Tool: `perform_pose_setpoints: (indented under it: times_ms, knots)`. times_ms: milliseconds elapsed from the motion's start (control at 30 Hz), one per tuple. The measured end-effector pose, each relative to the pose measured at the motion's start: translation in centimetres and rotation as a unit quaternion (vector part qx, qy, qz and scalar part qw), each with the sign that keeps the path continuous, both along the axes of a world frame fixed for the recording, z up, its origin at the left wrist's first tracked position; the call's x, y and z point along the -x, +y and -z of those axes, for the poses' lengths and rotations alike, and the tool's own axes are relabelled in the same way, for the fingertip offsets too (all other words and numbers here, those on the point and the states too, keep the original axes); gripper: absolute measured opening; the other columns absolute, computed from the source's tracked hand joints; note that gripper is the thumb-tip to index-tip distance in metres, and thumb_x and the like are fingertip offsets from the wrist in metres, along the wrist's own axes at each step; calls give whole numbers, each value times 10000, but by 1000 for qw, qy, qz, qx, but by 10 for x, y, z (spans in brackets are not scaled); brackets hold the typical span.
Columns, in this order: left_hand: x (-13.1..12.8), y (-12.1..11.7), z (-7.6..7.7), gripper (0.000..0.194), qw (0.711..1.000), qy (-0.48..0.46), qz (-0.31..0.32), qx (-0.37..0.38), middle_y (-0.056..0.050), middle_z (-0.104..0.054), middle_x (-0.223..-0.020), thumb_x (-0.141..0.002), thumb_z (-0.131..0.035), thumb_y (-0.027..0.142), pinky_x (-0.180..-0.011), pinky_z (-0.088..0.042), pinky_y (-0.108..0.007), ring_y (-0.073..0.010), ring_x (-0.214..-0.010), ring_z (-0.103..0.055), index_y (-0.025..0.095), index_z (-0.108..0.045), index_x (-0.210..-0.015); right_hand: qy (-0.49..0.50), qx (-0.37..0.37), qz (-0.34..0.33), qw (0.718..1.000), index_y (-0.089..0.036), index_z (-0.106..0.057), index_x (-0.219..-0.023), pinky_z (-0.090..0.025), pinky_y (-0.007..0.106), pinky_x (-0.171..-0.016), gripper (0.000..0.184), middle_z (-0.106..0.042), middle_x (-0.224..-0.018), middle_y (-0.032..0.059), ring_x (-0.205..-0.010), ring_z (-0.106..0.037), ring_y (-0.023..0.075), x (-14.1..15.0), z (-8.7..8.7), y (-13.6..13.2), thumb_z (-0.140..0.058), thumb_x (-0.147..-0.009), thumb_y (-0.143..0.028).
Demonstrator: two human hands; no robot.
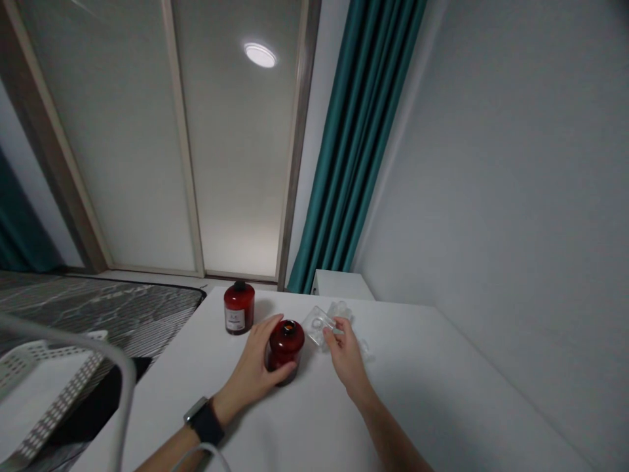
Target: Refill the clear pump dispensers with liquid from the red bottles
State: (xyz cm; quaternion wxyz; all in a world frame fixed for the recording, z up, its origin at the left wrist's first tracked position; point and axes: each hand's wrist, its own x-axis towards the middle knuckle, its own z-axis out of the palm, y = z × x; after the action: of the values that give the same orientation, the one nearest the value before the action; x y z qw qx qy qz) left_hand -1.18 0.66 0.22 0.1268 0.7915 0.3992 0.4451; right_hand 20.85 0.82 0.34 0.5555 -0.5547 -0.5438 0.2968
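My left hand (250,370) wraps a dark red jar (285,347) in a wide grip, the thumb along its far side and the fingers around its near side. The jar is glossy and round-bodied, with a dark circular top facing up and its long axis about upright. It sits on the white table (196,393), and its dark wall hides whatever may be inside. A second red jar (239,308), with a black cap and a pale label, stands upright farther away, beyond my left hand and well short of the table's far edge.

My right hand (346,359) is drawn into a narrow pinch at the edge of a clear plastic tray (317,324), just beside the first jar. I cannot tell whether it grips the tray or only touches it. The tray is thin and moulded, with a round recess, and I can make out nothing in it. More clear plastic (340,310) lies just behind it. A watch (205,423) sits on my left wrist.
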Motion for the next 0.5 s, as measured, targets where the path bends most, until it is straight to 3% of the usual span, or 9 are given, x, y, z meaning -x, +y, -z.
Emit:
perform_pose_setpoints:
  times_ms: [100, 300, 500]
  knots:
    - [3, 5, 5, 722, 1000, -2, -4, 8, -128, -539, -1332, -783, -728, 308, -1073, -437, -547, -333, -1239, -529, 230, -393, -1418, -49, -11, 23, 999, -190, -546, -1145, -515, 309, -634, 423, -643, -1168, 115, -790, -661, 202, 3, 5, 1, -558, -859, -502]
    - [6, 9, 10, 714, 999, -23, 15, 23, -123, -556, -1331, -781, -737, 309, -1062, -447, -545, -333, -1233, -550, 237, -415, -1414, -136, -21, 57, 989, -189, -566, -1108, -497, 366, -752, 380, -682, -1113, 105, -743, -636, 206, 0, 8, 2, -531, -879, -491]
    - [6, 7, 6, 720, 999, -25, 17, 43, -139, -569, -1334, -765, -744, 281, -1078, -420, -568, -337, -1237, -554, 214, -419, -1404, -211, -28, 74, 974, -198, -611, -1064, -413, 454, -869, 301, -724, -1034, 100, -839, -644, 268, -2, 13, 3, -505, -910, -434]
